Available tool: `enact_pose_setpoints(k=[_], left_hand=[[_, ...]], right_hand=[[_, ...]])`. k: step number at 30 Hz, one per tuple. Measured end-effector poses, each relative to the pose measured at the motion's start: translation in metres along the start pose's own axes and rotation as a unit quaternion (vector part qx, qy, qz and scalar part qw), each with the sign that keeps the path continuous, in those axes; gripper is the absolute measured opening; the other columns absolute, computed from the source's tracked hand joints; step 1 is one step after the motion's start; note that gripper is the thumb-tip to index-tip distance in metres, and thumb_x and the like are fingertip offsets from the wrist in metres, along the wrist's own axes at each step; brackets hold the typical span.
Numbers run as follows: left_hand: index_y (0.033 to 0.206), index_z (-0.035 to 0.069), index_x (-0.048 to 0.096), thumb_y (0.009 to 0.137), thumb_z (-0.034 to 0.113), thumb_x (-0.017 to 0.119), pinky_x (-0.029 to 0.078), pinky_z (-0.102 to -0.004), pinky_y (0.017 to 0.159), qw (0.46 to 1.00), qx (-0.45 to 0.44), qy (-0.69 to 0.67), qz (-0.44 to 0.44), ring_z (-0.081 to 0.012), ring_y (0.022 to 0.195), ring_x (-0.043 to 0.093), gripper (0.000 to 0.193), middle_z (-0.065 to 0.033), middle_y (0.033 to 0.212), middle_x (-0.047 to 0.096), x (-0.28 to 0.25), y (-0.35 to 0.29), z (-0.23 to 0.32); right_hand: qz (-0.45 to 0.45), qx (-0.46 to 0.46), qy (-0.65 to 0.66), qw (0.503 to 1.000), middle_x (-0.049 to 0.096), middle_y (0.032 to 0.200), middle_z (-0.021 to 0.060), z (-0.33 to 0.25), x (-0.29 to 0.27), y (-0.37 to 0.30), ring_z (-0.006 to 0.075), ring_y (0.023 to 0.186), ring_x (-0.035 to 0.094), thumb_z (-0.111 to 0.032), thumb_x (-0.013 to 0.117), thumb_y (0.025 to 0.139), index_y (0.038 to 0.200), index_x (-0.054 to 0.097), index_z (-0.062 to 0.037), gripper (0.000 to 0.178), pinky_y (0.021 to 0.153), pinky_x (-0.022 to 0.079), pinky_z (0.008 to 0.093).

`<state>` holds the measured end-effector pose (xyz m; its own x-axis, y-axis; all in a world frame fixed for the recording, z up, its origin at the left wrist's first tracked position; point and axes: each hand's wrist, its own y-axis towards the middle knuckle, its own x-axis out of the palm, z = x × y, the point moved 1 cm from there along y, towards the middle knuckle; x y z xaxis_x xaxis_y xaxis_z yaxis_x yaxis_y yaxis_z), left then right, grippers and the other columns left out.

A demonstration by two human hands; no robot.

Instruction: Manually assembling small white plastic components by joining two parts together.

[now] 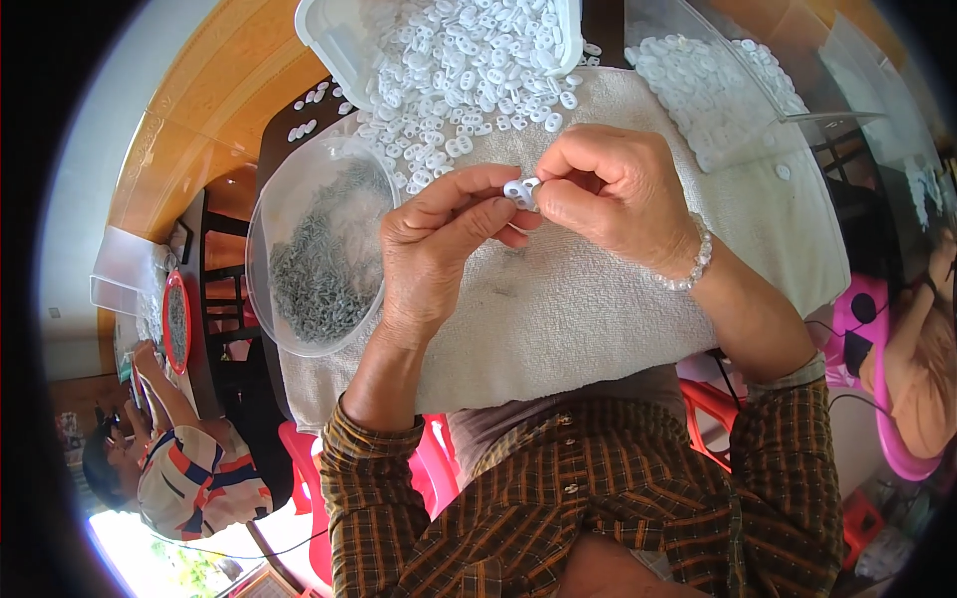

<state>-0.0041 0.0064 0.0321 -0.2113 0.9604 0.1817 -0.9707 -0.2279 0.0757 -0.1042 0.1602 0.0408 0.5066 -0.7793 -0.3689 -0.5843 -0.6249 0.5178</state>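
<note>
Near upper centre of the head view, the left hand pinches a white piece, likely steadying it for the right hand, thumb and forefinger closed on its edge; anything smaller between them is hidden. Loose white pieces and a clear tub lie close, presumably for easy reach. The held piece looks smooth, rounded, with dark holes.

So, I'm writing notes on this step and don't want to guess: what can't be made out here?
In the head view:
- White piece, back side: hidden by the left hand.
- Anything else pinched by the right hand: covered by its own fingers.
- Individual grey pieces in the round container: too small and crowded.
- White tub, far end: cut off by the upper edge.
</note>
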Motion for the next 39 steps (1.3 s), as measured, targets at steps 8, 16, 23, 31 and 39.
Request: enact_pose_setpoints(k=[8,16,23,31,39], left_hand=[[0.112,-0.002,0.062,0.087,-0.002,0.058,0.053,-0.0252,0.066,1.0,-0.018,0.025,-0.008,-0.0162,0.081,0.066,0.025,-0.0102,0.09,0.066,-0.0014,-0.0005,0.0007],[0.112,-0.001,0.061,0.087,0.001,0.058,0.053,-0.0265,0.062,0.998,-0.012,0.049,-0.023,-0.0174,0.078,0.066,0.025,-0.0113,0.09,0.067,-0.0033,0.0001,0.0015],[0.109,0.001,0.061,0.087,0.003,0.06,0.054,-0.0246,0.059,0.998,-0.046,-0.032,-0.001,-0.0155,0.076,0.066,0.022,-0.0102,0.09,0.068,-0.0054,0.0027,-0.0015],[0.112,0.0,0.06,0.089,0.003,0.057,0.055,-0.0275,0.062,0.999,-0.01,-0.044,-0.015,-0.0146,0.077,0.063,0.024,-0.0093,0.093,0.066,-0.0059,0.0016,-0.001],[0.112,-0.001,0.06,0.088,0.0,0.056,0.055,-0.0284,0.065,0.999,0.003,-0.033,-0.023,-0.0152,0.078,0.063,0.024,-0.01,0.095,0.066,-0.0044,0.0014,0.0002]], right_hand=[[-0.055,0.035,0.009,0.998,0.055,0.065,-0.0013,0.0008,-0.0001,0.0022,0.0031,0.055,0.046,-0.002,0.064,0.073,0.073,0.06,-0.0007,0.004,0.048,0.036,0.0208],[-0.03,0.029,0.013,0.999,0.057,0.067,0.0,0.0049,0.0022,0.004,0.0041,0.057,0.052,-0.008,0.07,0.076,0.077,0.063,-0.0003,0.01,0.05,0.04,0.0192],[0.019,-0.191,-0.163,0.968,0.058,0.07,0.0031,0.0006,0.0048,0.0041,0.0104,0.054,0.056,-0.012,0.078,0.068,0.083,0.064,-0.003,0.022,0.046,0.044,0.023],[0.036,-0.259,-0.263,0.929,0.057,0.07,0.0022,0.0,0.0034,0.0037,0.0124,0.054,0.056,-0.013,0.081,0.061,0.084,0.065,-0.0048,0.03,0.045,0.045,0.025],[0.024,-0.264,-0.272,0.925,0.058,0.071,0.0026,-0.0023,0.0001,0.0043,0.0137,0.055,0.057,-0.013,0.08,0.061,0.085,0.065,-0.0041,0.03,0.045,0.045,0.025]])
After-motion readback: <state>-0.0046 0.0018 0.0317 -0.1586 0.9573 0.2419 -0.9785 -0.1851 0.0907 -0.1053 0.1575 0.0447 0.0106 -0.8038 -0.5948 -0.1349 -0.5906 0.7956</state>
